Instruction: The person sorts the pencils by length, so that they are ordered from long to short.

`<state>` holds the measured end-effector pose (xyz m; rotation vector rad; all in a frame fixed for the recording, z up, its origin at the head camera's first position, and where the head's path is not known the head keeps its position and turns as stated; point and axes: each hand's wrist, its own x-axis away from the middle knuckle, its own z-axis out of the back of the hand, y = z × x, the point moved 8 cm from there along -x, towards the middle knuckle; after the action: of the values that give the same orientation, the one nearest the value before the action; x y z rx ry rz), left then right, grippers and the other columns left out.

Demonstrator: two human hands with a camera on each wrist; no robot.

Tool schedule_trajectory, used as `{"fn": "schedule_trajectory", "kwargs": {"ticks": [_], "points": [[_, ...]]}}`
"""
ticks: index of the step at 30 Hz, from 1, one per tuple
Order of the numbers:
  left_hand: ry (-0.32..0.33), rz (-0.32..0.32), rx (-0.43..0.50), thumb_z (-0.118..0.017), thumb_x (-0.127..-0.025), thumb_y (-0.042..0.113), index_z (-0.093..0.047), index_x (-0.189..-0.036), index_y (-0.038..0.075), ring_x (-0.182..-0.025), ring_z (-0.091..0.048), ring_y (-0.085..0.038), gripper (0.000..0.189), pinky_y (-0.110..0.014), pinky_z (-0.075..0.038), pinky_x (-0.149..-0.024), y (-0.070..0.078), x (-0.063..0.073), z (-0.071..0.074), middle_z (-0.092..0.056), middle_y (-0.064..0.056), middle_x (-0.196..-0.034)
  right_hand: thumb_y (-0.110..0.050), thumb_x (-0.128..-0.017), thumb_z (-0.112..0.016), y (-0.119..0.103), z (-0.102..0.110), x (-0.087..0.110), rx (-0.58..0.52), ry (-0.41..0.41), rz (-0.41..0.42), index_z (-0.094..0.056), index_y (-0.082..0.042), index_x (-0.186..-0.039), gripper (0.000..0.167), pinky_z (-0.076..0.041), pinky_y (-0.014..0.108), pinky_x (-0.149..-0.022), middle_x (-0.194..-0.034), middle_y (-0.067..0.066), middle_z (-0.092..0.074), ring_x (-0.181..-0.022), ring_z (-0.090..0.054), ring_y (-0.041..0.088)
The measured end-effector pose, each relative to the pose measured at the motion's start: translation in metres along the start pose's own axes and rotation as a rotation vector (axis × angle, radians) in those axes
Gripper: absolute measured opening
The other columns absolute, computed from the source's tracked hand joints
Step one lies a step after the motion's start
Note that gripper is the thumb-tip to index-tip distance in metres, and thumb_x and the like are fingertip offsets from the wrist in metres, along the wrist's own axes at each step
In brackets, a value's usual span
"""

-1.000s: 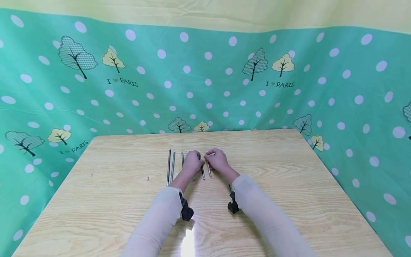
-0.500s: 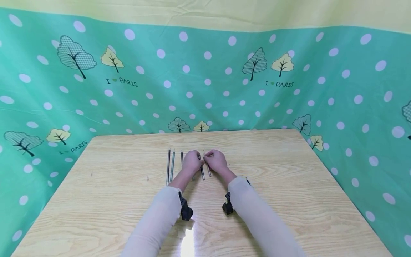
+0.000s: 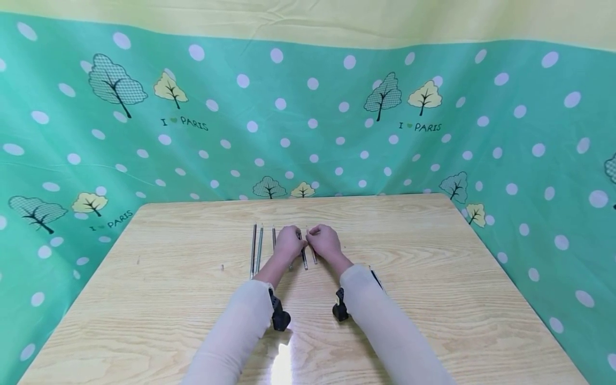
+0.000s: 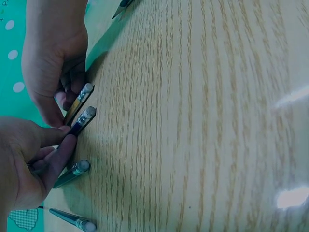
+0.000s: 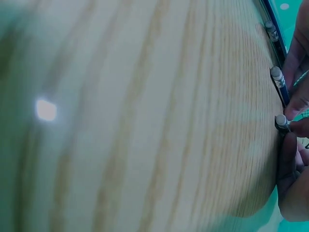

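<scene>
My left hand point(image 3: 289, 243) pinches a dark blue pencil point(image 4: 83, 121) between thumb and fingers; its eraser end points toward me. Right beside it, my right hand point(image 3: 324, 241) pinches a yellow pencil point(image 4: 80, 101), whose eraser end point(image 5: 282, 121) shows in the right wrist view. Both pencils lie nearly side by side on the table, a small gap between them. Left of my left hand lie a dark pencil point(image 3: 253, 248) and a teal pencil point(image 3: 260, 248). Another pencil point(image 3: 274, 234) is partly hidden behind the left hand.
A dark pencil point(image 3: 376, 278) lies beside my right sleeve, partly covered by it. A small scrap point(image 3: 222, 267) sits on the wooden table point(image 3: 168, 299) to the left. A green dotted curtain point(image 3: 308, 133) hangs along the far and right edges.
My right wrist and sleeve have shifted left, uncovering the pencil on the sleeve's right side. The right fingers have settled further over the yellow pencil. My left hand stays in place.
</scene>
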<state>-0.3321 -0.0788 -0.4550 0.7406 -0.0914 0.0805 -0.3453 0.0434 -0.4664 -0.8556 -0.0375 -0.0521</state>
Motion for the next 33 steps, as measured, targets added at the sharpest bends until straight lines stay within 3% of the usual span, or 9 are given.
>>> {"fn": "schedule_trajectory", "kwargs": {"ticks": [5, 11, 16, 24, 33], "points": [[-0.005, 0.005, 0.013, -0.070, -0.084, 0.014, -0.055, -0.123, -0.003, -0.073, -0.062, -0.019, 0.045, -0.024, -0.054, -0.063, 0.001, 0.001, -0.001, -0.060, -0.019, -0.117, -0.024, -0.086, -0.063, -0.001, 0.001, 0.001, -0.018, -0.030, -0.004, -0.066, -0.006, -0.097, 0.021, -0.046, 0.020, -0.055, -0.085, 0.007, -0.067, -0.066, -0.058, 0.014], [0.011, -0.005, 0.009, -0.069, -0.083, 0.015, -0.056, -0.122, -0.003, -0.072, -0.062, -0.018, 0.045, -0.026, -0.055, -0.067, 0.001, -0.001, -0.001, -0.061, -0.018, -0.116, -0.021, -0.087, -0.063, -0.001, 0.002, -0.001, -0.077, -0.072, -0.010, -0.064, -0.003, -0.099, 0.021, -0.044, 0.017, -0.042, -0.071, 0.004, -0.063, -0.049, -0.051, 0.009], [0.022, 0.003, 0.003, -0.070, -0.083, 0.016, -0.056, -0.124, -0.001, -0.077, -0.062, -0.020, 0.047, -0.028, -0.055, -0.071, 0.000, -0.002, -0.002, -0.061, -0.017, -0.117, -0.020, -0.088, -0.062, 0.004, 0.000, -0.005, -0.128, -0.109, -0.069, -0.063, -0.003, -0.099, 0.021, -0.043, 0.017, -0.036, -0.060, 0.002, -0.058, -0.041, -0.048, 0.009], [0.049, -0.006, -0.018, -0.070, -0.083, 0.016, -0.058, -0.120, -0.001, -0.103, -0.060, -0.028, 0.042, -0.038, -0.051, -0.093, 0.003, 0.001, 0.004, -0.062, -0.018, -0.118, -0.024, -0.087, -0.063, 0.004, 0.008, -0.006, -0.084, -0.103, -0.068, -0.066, -0.005, -0.097, 0.021, -0.042, 0.018, -0.039, -0.063, 0.000, -0.055, -0.045, -0.048, 0.009], [0.046, -0.023, -0.039, -0.068, -0.085, 0.024, -0.061, -0.117, 0.001, -0.096, -0.061, -0.026, 0.039, -0.037, -0.053, -0.085, 0.009, 0.002, 0.007, -0.065, -0.014, -0.110, -0.025, -0.088, -0.062, 0.003, 0.021, -0.001, -0.060, -0.133, -0.069, -0.065, -0.006, -0.101, 0.023, -0.043, 0.018, -0.042, -0.068, 0.007, -0.062, -0.050, -0.052, 0.013]]}}
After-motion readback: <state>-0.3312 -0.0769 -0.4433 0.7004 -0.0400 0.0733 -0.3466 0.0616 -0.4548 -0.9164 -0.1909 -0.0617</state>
